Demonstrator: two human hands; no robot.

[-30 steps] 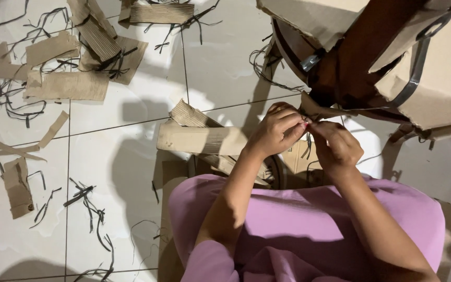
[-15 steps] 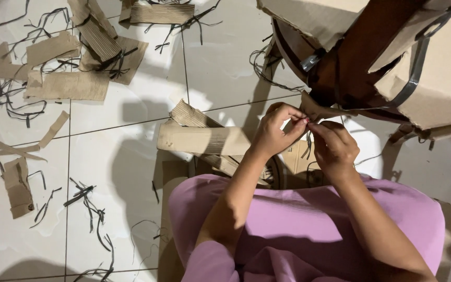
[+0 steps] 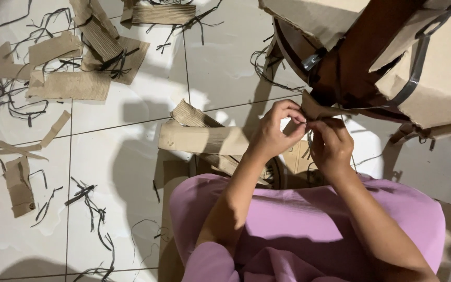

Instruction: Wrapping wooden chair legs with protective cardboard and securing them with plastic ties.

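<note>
Pinching a torn cardboard flap point(image 3: 315, 110) just right of frame centre, my left hand point(image 3: 275, 133) and right hand point(image 3: 331, 147) meet fingertip to fingertip at its edge, under the wrapped wooden chair leg point(image 3: 358, 57). Cardboard scraps point(image 3: 69, 84) crowd the upper left; bare floor tile point(image 3: 116, 172) lies open lower left.

Pink-lilac garment point(image 3: 309, 219) — bare forearms

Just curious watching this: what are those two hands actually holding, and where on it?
Both hands, left hand and right hand, pinch the loose end of a cardboard strip with their fingertips.
</note>
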